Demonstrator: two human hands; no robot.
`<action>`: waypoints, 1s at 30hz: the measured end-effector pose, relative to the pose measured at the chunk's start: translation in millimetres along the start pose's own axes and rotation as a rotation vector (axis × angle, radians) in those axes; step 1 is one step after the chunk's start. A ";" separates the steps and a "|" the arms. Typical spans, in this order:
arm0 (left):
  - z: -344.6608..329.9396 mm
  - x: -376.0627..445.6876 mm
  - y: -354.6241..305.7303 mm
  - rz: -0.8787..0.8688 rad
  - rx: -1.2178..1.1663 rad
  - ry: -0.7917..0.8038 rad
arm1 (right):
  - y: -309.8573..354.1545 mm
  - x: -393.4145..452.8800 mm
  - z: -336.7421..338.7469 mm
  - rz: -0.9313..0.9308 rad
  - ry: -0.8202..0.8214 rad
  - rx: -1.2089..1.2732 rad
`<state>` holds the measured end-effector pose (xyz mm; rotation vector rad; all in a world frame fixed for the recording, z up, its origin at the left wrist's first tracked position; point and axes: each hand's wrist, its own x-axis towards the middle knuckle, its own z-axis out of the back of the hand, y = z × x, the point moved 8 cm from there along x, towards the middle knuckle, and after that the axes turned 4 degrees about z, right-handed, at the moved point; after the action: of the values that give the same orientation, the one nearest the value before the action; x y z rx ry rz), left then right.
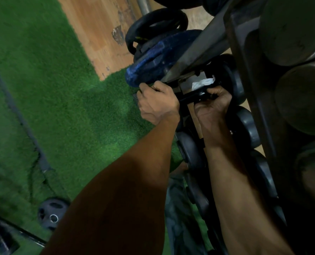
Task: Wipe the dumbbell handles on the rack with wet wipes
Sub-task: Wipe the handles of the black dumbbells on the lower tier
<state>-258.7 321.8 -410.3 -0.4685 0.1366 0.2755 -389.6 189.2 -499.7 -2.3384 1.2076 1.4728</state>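
A black dumbbell's handle [191, 97] lies across the rack's lowest tier. My right hand [212, 105] curls over the handle's right part, beside a black dumbbell head [233, 81]. A crumpled white wet wipe [203, 83] sits just beyond those fingers; whether they touch it is unclear. My left hand [158, 103] is closed at the handle's left end, hiding that end. A small dark ridged edge [135, 97] shows under its fingers. More black dumbbells [248, 126] line the tier toward me.
The grey rack frame [195, 50] slants overhead, with large grey dumbbell ends [290, 30] on the upper tier at right. Blue and black weight plates [153, 69] lean by the rack. Green turf [61, 89], wood floor, a loose plate [51, 214] and a cable lie left.
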 end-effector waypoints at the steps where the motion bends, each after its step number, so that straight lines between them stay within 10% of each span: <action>1: 0.0 -0.2 -0.4 -0.001 -0.003 0.001 | -0.5 -0.7 -0.5 -0.015 0.003 0.019; 20: -1.9 0.4 -0.5 -0.003 -0.018 0.009 | 12.5 -53.6 30.7 0.548 -0.360 -0.405; 30: -1.2 0.6 0.0 0.006 -0.014 -0.002 | 9.0 -77.3 19.2 0.774 -0.044 -0.976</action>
<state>-258.2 321.4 -411.5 -0.4815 0.1341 0.2833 -425.1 235.6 -444.8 -2.3473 1.7797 2.8841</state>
